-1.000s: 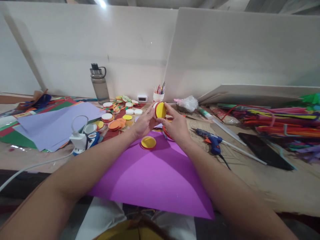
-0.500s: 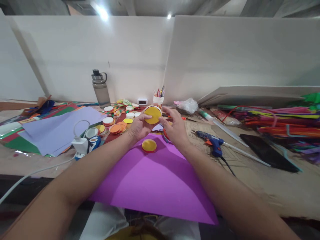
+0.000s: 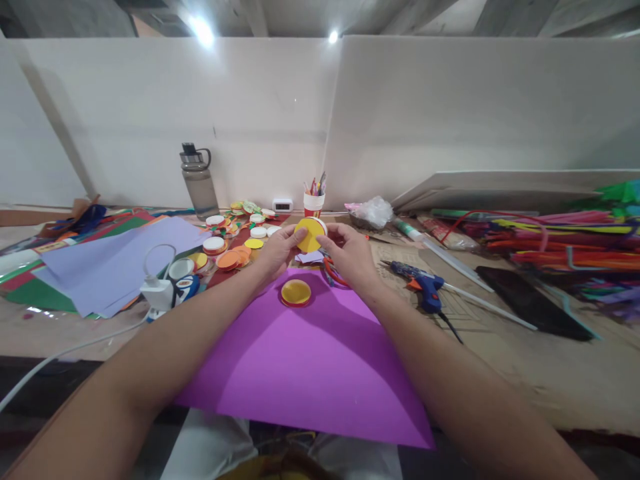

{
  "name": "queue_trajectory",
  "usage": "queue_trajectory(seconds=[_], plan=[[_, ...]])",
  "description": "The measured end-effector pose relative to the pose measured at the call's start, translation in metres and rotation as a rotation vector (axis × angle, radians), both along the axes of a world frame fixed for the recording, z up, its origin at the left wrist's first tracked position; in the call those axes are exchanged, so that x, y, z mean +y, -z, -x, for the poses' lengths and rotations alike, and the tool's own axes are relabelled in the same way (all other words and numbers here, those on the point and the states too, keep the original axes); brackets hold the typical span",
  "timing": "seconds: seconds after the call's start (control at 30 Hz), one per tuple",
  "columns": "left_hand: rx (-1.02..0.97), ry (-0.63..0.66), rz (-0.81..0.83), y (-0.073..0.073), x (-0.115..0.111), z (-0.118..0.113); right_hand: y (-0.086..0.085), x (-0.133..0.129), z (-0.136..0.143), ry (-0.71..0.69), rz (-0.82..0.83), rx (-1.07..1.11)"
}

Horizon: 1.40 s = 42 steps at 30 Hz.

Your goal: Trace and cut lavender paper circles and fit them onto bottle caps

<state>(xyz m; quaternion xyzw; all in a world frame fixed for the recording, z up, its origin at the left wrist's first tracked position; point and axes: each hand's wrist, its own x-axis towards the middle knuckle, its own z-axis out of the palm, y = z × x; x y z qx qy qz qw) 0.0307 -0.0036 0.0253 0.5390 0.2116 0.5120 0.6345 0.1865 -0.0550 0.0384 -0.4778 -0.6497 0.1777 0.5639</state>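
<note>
Between my two hands, raised over the far edge of a purple sheet [image 3: 310, 360], is a yellow paper disc [image 3: 309, 236] with a white rim showing behind it. My left hand [image 3: 281, 252] grips its left side, thumb on the yellow face. My right hand [image 3: 350, 252] pinches the right edge between thumb and fingers. Below them, a round piece with a yellow top and red edge [image 3: 296, 293] lies on the sheet. Red-handled scissors [image 3: 333, 272], partly hidden, rest beside my right wrist. Small pale purple paper pieces [image 3: 310, 257] lie beneath the held disc.
Coloured discs [image 3: 233, 258] are piled at left, beside lilac sheets [image 3: 120, 260] and a white plug [image 3: 158, 293]. A water bottle [image 3: 199, 183] and a pen cup [image 3: 313, 202] stand behind. At right lie a blue glue gun [image 3: 425, 287], a black tablet-like slab [image 3: 530, 300] and pipe cleaners [image 3: 560, 240].
My right fingers have closed onto the disc's right edge. The disc has turned slightly and sits a little lower and to the right. The piece on the sheet stays put.
</note>
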Motion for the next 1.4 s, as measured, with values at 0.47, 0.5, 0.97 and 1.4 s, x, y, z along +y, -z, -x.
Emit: queue_trajectory(seconds=[0.47,0.5,0.97,1.4], plan=[[0.043,0.005,0.057,-0.004,-0.001,0.003,0.003,0.007,-0.004,-0.052,0.084,-0.123],[0.037,-0.005,0.061,-0.004,0.0,0.004,0.003,0.007,-0.004,-0.062,0.084,-0.113],[0.043,0.067,0.191,-0.006,0.001,0.008,0.003,0.003,0.004,-0.192,0.282,0.166],[0.219,-0.091,0.376,-0.027,0.006,0.016,0.003,0.002,0.004,-0.283,0.481,0.321]])
